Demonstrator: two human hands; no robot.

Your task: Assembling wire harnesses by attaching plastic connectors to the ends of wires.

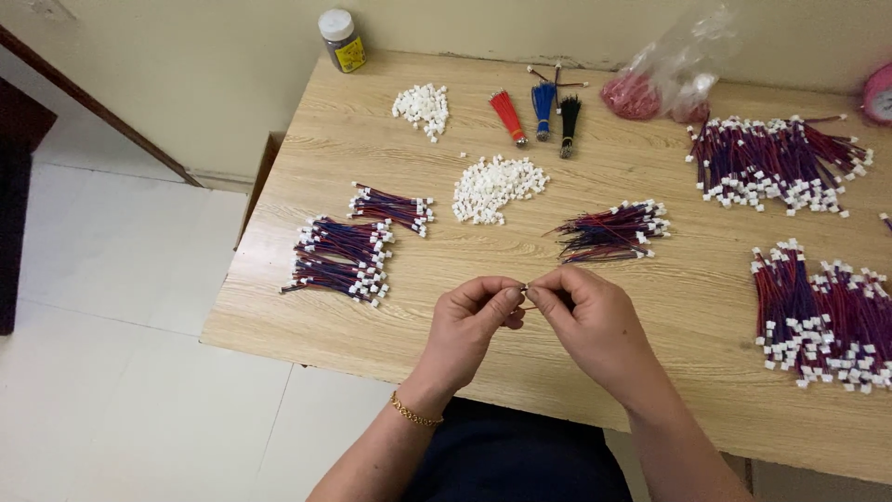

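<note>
- At the near edge of the wooden table [390, 139], head view: the left hand [469, 321] and right hand [595, 321] meet, fingertips pinched shut on 1 thin wire piece [526, 296] between them.
- Judged step: fitting a connector; next calls for steady, fine alignment.
- The piece is nearly hidden; the loose white connectors [495, 186] lie beyond, apart.

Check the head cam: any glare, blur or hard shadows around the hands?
Head view: soft, even light; only faint shadows under the left hand and right hand. Plastic bag shows mild glare. The small part pinched between the fingers is too small to resolve.
</note>
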